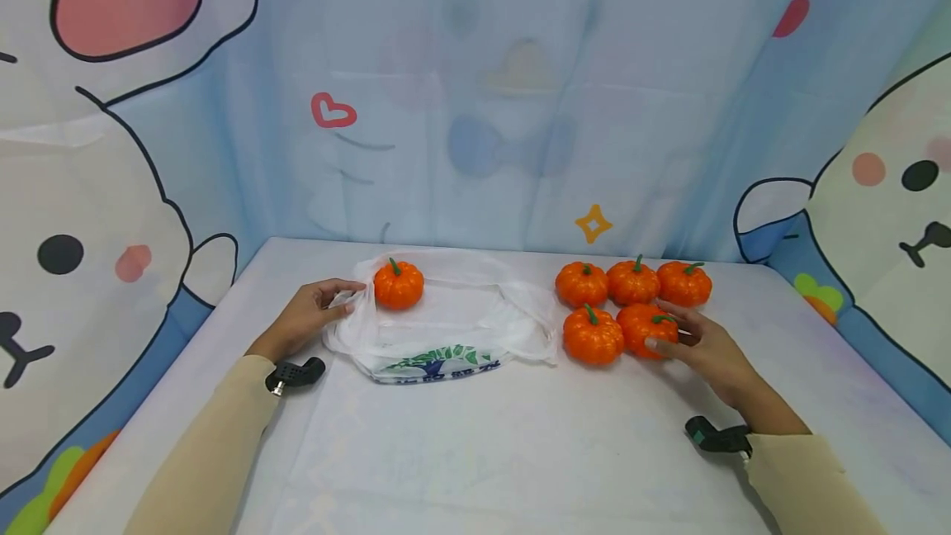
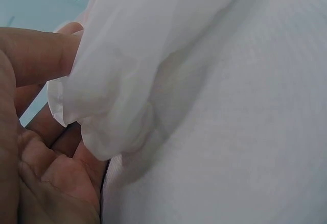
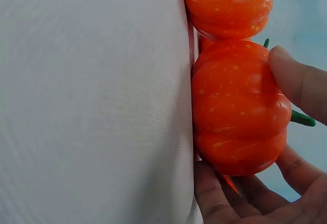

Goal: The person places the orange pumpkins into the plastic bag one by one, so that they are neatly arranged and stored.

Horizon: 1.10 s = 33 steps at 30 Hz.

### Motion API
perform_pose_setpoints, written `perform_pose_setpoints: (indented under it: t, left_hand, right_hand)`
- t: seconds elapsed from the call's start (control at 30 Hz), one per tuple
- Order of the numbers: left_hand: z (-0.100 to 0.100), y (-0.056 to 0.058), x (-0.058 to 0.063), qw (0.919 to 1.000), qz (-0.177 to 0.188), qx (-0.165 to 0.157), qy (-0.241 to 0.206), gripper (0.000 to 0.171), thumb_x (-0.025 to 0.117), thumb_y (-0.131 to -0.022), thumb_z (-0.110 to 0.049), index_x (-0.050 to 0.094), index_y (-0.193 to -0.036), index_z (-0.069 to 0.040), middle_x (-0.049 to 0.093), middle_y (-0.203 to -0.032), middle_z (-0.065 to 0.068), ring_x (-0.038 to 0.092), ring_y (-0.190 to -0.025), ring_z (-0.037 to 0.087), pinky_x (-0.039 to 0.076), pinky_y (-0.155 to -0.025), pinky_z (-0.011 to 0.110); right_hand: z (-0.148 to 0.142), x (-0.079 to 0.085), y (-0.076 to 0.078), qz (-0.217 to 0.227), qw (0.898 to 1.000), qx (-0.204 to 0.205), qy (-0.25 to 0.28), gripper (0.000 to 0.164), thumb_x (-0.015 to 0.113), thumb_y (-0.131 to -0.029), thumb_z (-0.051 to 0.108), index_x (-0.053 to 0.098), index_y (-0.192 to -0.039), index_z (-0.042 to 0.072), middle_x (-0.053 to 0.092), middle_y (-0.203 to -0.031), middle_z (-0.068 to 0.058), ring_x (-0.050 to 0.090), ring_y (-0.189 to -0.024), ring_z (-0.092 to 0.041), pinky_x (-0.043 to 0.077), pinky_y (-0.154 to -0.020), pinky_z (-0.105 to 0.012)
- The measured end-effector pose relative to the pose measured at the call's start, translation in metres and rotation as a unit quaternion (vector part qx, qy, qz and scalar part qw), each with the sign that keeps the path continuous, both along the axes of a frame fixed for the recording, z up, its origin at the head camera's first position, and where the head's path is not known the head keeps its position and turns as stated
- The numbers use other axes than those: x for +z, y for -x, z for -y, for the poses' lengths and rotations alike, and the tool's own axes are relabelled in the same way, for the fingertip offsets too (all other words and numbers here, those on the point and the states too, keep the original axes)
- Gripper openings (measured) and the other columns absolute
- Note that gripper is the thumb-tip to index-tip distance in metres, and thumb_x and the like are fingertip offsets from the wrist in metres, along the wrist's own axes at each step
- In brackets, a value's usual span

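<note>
My left hand pinches the left edge of a thin white plastic bag, with the film between thumb and fingers in the left wrist view. The bag lies flat with green and blue print on its near side. One small orange toy pumpkin with a green stem sits at the bag's left end. My right hand grips the front-row right toy pumpkin. In the right wrist view its thumb lies on the pumpkin's upper side and the other fingers curl against its opposite side. This pumpkin rests beside its neighbours.
Another pumpkin stands left of the gripped one. Behind them is a row of three: left, middle and right. All stand on a white-covered table. A cartoon-printed curtain hangs along the back and sides.
</note>
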<state>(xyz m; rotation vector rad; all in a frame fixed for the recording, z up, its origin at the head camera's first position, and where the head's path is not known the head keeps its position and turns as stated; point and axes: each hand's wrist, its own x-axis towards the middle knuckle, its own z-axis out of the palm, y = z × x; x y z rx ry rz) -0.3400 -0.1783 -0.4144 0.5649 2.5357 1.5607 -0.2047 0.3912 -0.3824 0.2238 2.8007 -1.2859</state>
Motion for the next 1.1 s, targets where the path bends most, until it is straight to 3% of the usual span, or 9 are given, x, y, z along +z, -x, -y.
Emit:
perform_pose_setpoints:
  t: [0.37, 0.6, 0.73, 0.9, 1.0, 1.1]
  left_hand:
    - [0.0, 0.002, -0.003, 1.0, 0.003, 0.001, -0.006, 0.041, 0.066, -0.094, -0.022, 0.061, -0.133, -0.01, 0.046, -0.151, 0.013, 0.025, -0.15, 0.034, 0.015, -0.123, 0.056]
    - [0.0, 0.002, -0.001, 1.0, 0.002, 0.003, -0.001, 0.042, 0.067, -0.094, -0.025, 0.061, -0.133, -0.011, 0.046, -0.151, 0.012, 0.024, -0.15, 0.035, 0.016, -0.123, 0.057]
    - [0.001, 0.004, 0.001, 1.0, -0.001, 0.002, -0.003, 0.042, 0.067, -0.094, -0.024, 0.061, -0.133, -0.011, 0.047, -0.151, 0.012, 0.025, -0.15, 0.034, 0.015, -0.123, 0.058]
    - [0.002, 0.005, -0.001, 0.9999, -0.001, 0.003, -0.013, 0.04, 0.067, -0.093, -0.022, 0.062, -0.131, -0.01, 0.048, -0.15, 0.012, 0.025, -0.15, 0.034, 0.014, -0.122, 0.06]
    - [0.001, 0.004, -0.001, 0.9999, 0.001, 0.001, -0.016, 0.039, 0.067, -0.093, -0.021, 0.063, -0.131, -0.009, 0.048, -0.15, 0.012, 0.025, -0.15, 0.034, 0.014, -0.121, 0.061]
    - [0.0, 0.003, 0.0, 0.9999, 0.003, 0.001, -0.016, 0.04, 0.067, -0.093, -0.02, 0.062, -0.131, -0.009, 0.048, -0.15, 0.013, 0.025, -0.15, 0.035, 0.014, -0.121, 0.061]
  right_hand:
    - [0.001, 0.006, -0.003, -0.006, 0.999, -0.009, -0.038, 0.09, 0.067, -0.089, 0.051, 0.023, -0.157, 0.012, 0.024, -0.155, -0.033, 0.036, -0.131, -0.053, 0.047, -0.1, -0.062]
    - [0.012, 0.035, -0.011, -0.051, 0.998, -0.029, -0.029, 0.089, 0.064, -0.091, 0.051, 0.019, -0.158, 0.013, 0.022, -0.157, -0.032, 0.034, -0.134, -0.055, 0.039, -0.104, -0.068]
    - [0.046, 0.053, -0.017, -0.097, 0.995, -0.006, -0.024, 0.086, 0.066, -0.091, 0.048, 0.023, -0.158, 0.017, 0.028, -0.158, -0.025, 0.039, -0.134, -0.051, 0.043, -0.103, -0.063]
    - [0.107, 0.057, -0.017, -0.133, 0.988, 0.075, -0.001, 0.079, 0.071, -0.089, 0.041, 0.033, -0.154, 0.019, 0.036, -0.157, -0.018, 0.049, -0.131, -0.045, 0.05, -0.1, -0.055]
    - [0.141, 0.051, -0.006, -0.129, 0.985, 0.115, 0.02, 0.076, 0.074, -0.087, 0.039, 0.039, -0.152, 0.02, 0.042, -0.154, -0.014, 0.054, -0.129, -0.04, 0.052, -0.099, -0.051]
    - [0.171, 0.044, 0.015, -0.109, 0.985, 0.127, 0.039, 0.074, 0.075, -0.086, 0.038, 0.042, -0.15, 0.021, 0.045, -0.152, -0.012, 0.055, -0.127, -0.037, 0.055, -0.097, -0.046]
